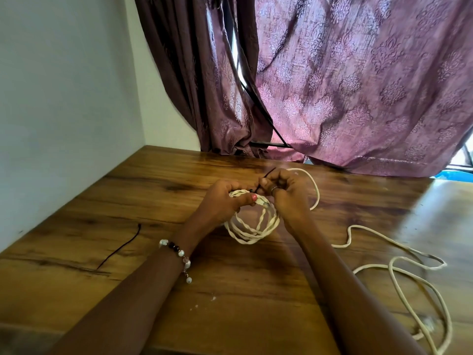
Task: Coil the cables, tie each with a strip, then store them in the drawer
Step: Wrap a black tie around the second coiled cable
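Left hand (pixel 225 198): closed on the top of the coiled cream cable (pixel 252 228), thumb pressed over the bundled turns, just left of frame centre.
Right hand (pixel 284 193): closed, fingertips pinching a thin black tie strip (pixel 266 176) at the same spot on the coil; a ring shows on one finger.
Coil: several turns gathered, lower arc resting on the wooden table (pixel 153 190), upper part lifted between both hands.
Strip: one end sticks up and back from the pinch; whether it is already wrapped round the turns is hidden by the fingers.
Second strip (pixel 120 248): lies loose on the table at lower left, well apart from the hands.
Loose cream cable (pixel 399 267): uncoiled, sprawled at lower right.
Drawer: not in view.
Step in hand, judged: tying the first coil.
Next move, judged: cinch the strip tight while the left hand holds the turns together, then coil the loose cable.
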